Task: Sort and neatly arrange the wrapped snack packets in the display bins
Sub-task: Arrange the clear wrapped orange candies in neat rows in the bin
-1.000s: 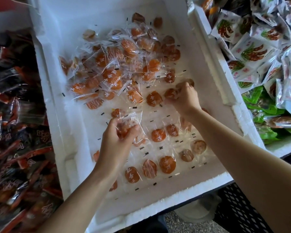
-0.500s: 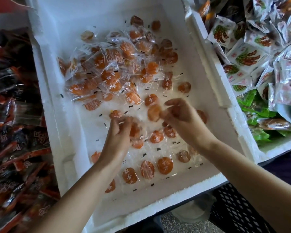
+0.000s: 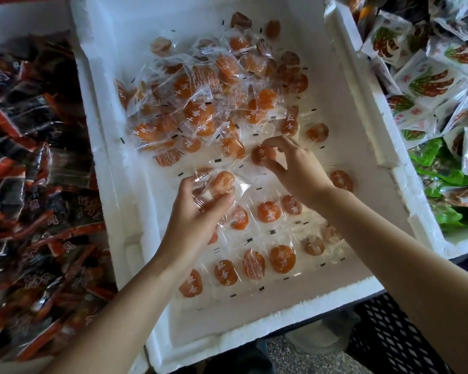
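Shop snack display.
White foam bins [image 3: 357, 125] side by side hold heaps of wrapped snacks: orange packets [image 3: 200, 112] centre, dark red packets [image 3: 33, 184] left, white-and-green packets [image 3: 430, 85] right.

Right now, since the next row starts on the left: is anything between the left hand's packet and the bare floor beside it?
Nothing visible. The left hand holds its packet above the foam bin; the floor left of it is bare, with the loose pile farther off.
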### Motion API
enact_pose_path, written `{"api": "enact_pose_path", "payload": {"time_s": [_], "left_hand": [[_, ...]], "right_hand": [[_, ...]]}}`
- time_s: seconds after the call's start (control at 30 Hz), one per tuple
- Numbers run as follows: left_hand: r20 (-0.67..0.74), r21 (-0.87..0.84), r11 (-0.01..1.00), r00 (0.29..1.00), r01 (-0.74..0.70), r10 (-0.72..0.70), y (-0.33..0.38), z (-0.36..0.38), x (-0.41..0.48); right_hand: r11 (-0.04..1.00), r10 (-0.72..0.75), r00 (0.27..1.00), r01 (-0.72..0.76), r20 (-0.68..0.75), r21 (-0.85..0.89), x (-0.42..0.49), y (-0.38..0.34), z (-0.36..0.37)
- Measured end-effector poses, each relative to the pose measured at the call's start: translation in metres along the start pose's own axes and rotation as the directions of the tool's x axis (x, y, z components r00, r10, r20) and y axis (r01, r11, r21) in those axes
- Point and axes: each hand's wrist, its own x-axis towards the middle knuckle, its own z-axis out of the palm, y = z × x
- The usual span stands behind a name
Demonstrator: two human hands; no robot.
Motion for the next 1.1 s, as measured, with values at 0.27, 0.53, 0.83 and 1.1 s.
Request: {"api": "enact_pose_path", "payload": {"time_s": [0.27, 0.53, 0.83, 1.1], "left_hand": [[-0.039, -0.004, 1.000, 0.999, 0.027, -0.027, -0.007, -0.013, -0.001], [-0.015, -0.035, 0.998, 0.999, 0.049, -0.050, -0.009, -0.010, 0.001], [-0.040, -0.062, 0.996, 0.997, 0.057, -0.060, -0.011, -0.012, 0.001], [-0.109, -0.235, 0.970, 0.989, 0.069, -0.097, 0.000, 0.002, -0.006]], "right_hand": [[0.967, 0.095, 0.995, -0.092, 0.001, -0.237, 0.019, 0.002, 0.024], [0.979, 0.012, 0.997, 0.004, 0.078, -0.205, 0.020, 0.011, 0.023], [0.969, -0.223, 0.951, 0.191, -0.216, -0.158, 0.011, 0.001, -0.004], [0.912, -0.289, 0.952, 0.305, -0.097, 0.275, -0.064, -0.057, 0.002]]}}
